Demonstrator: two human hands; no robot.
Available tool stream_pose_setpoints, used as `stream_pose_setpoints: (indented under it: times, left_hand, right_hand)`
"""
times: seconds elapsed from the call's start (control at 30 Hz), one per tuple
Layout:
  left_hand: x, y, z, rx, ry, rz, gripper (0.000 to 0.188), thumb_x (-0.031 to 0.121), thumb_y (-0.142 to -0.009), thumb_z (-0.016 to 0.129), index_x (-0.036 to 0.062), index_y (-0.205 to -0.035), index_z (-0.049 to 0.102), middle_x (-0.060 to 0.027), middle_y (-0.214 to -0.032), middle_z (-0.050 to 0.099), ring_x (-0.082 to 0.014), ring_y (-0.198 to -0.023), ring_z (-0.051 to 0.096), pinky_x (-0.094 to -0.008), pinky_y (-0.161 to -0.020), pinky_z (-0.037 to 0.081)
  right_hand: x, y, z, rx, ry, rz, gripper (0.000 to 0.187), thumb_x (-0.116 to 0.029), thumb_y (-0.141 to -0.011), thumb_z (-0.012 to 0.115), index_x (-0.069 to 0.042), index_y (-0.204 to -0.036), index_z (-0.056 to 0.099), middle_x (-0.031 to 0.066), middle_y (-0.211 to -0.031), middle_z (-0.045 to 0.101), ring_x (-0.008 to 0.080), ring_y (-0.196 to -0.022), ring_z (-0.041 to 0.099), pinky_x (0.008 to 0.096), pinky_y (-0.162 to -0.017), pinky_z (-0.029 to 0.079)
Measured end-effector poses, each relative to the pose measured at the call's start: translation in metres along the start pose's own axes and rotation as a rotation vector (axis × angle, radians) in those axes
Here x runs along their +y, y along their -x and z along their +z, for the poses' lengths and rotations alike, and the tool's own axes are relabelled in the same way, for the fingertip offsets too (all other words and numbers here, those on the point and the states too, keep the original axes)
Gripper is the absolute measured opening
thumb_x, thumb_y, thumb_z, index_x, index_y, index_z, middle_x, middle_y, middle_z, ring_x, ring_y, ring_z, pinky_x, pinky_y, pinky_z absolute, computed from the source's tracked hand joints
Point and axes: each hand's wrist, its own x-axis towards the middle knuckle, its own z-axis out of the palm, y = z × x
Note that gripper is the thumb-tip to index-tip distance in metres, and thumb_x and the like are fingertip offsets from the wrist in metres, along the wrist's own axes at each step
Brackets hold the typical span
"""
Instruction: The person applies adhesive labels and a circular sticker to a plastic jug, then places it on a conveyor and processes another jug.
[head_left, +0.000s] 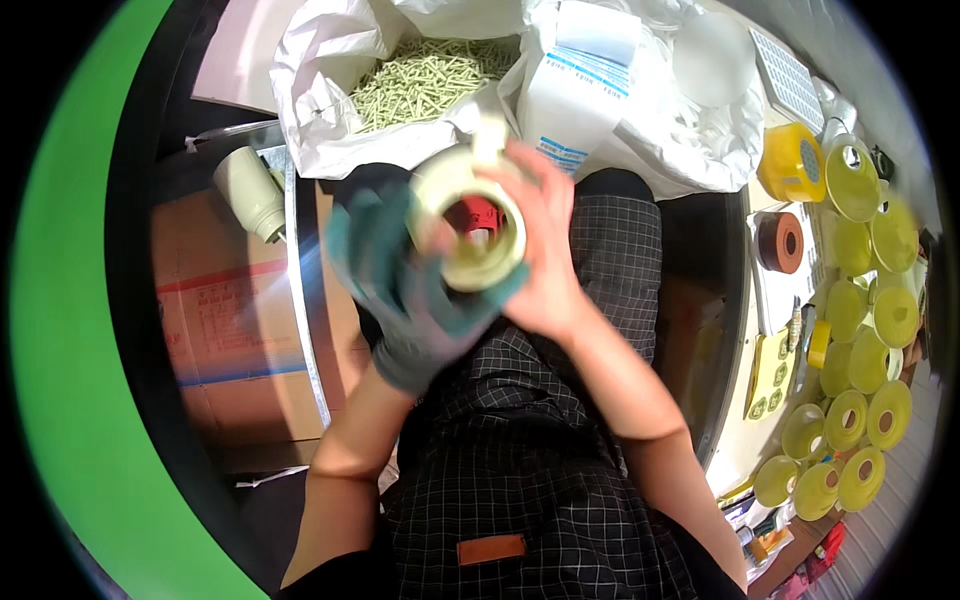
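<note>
Bright green (60, 300) curves down the left side of the workspace, while a pale table (735, 460) runs along the right, carrying rows of yellow-green round pieces (853, 440). Between them sits the person, a black checked apron (500, 430) over the lap. Beyond the knees stand two white bags: the left bag (330, 150) holds a heap of small pale green sticks (430, 80), and the right bag (690, 170) holds white material. At the left, a cardboard box (230, 350) lies below a pale cylinder (250, 195), which leans by a metal edge (305, 340). Both forearms come up from the lower edge and converge over the lap, the left rising steeply, the right slanting inward. The hands meet at one pale ring (512, 235), held above the thighs with its opening facing the camera. The left hand (400, 290), in a grey and teal glove, is clamped around its lower left, fingers up along the side and one digit reaching right beneath the rim. The bare right hand (545, 240) grips the right side, fingers bent over the upper rim. Blur hides the exact fingertip contacts. Through the opening shows a small red thing (475, 215).
</note>
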Motion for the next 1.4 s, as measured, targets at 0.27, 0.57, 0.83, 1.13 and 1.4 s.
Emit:
stream_pose_setpoints:
  times: [0.27,0.57,0.83,1.13,1.4]
  left_hand:
    - [-0.039,-0.048,0.053,0.178,-0.048,-0.033,0.118,0.057,-0.069,0.095,-0.0008,-0.153,0.036,-0.0259,-0.148,0.046,-0.0436,-0.132,0.049,-0.0580,-0.109,0.041]
    - [0.018,0.009,0.030,-0.227,0.607,-0.051,0.103,0.046,-0.070,0.096,0.0062,-0.150,0.044,-0.0211,-0.138,0.062,-0.0393,-0.125,0.062,-0.0535,-0.108,0.051]
    - [0.087,-0.001,0.013,-0.500,0.659,-0.013,0.087,0.050,-0.071,0.093,0.0103,-0.137,0.054,-0.0155,-0.133,0.057,-0.0387,-0.122,0.059,-0.0575,-0.107,0.047]
    - [0.100,-0.009,0.030,-0.366,0.631,0.013,0.081,0.052,-0.082,0.086,0.0048,-0.140,0.054,-0.0185,-0.136,0.059,-0.0439,-0.121,0.058,-0.0557,-0.102,0.053]
    - [0.089,-0.007,0.020,-0.379,0.541,0.124,0.086,0.050,-0.082,0.086,0.0069,-0.147,0.050,-0.0199,-0.135,0.060,-0.0429,-0.115,0.061,-0.0559,-0.097,0.053]
  right_hand:
    - [0.008,-0.078,0.006,0.074,-0.104,-0.172,0.089,-0.013,-0.062,0.093,-0.025,-0.143,0.060,0.0230,-0.151,0.040,0.0492,-0.139,0.038,0.0571,-0.117,0.038]
    - [0.008,0.013,-0.110,-0.391,-0.367,0.291,0.071,-0.015,-0.074,0.090,-0.008,-0.139,0.064,0.0154,-0.141,0.058,0.0280,-0.126,0.056,0.0454,-0.108,0.047]
    - [0.136,-0.063,-0.200,0.132,0.402,0.330,0.019,-0.007,-0.090,0.071,-0.007,-0.107,0.077,0.0081,-0.104,0.073,0.0226,-0.089,0.071,0.0357,-0.080,0.057]
    - [0.243,-0.146,-0.210,-0.068,1.151,-0.044,0.011,-0.014,-0.085,0.066,-0.008,-0.093,0.072,0.0077,-0.104,0.064,0.0271,-0.105,0.063,0.0404,-0.077,0.059]
    - [0.231,-0.161,-0.179,0.468,0.907,0.324,0.012,-0.011,-0.084,0.065,-0.010,-0.094,0.072,0.0109,-0.105,0.066,0.0292,-0.105,0.065,0.0454,-0.075,0.059]
